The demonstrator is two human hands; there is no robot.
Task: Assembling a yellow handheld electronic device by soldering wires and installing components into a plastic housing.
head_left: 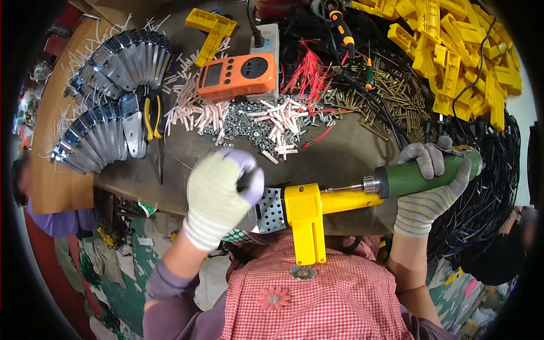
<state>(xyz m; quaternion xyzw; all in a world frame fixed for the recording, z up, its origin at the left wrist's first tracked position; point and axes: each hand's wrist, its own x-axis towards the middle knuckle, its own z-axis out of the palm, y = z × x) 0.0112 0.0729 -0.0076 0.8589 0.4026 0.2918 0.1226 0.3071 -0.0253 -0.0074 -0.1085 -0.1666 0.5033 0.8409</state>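
The right hand [426, 199] clasps a green cylindrical screwdriver [403, 179], apparently to aim at the yellow plastic housing [304, 211]; the left hand [218, 187] curls, hold unclear.

Green screwdriver [418, 182], yellow housing [304, 208], red-and-white checked apron [317, 300]

The yellow case [302, 208] is smooth, shiny plastic, and the plate [272, 212] full of holes is bright metal. The green power tool [419, 178] has a dull plastic body and shiny metal nose [371, 185]. The gloves [215, 190] are knitted cloth; the checked apron [317, 306] is cloth too.
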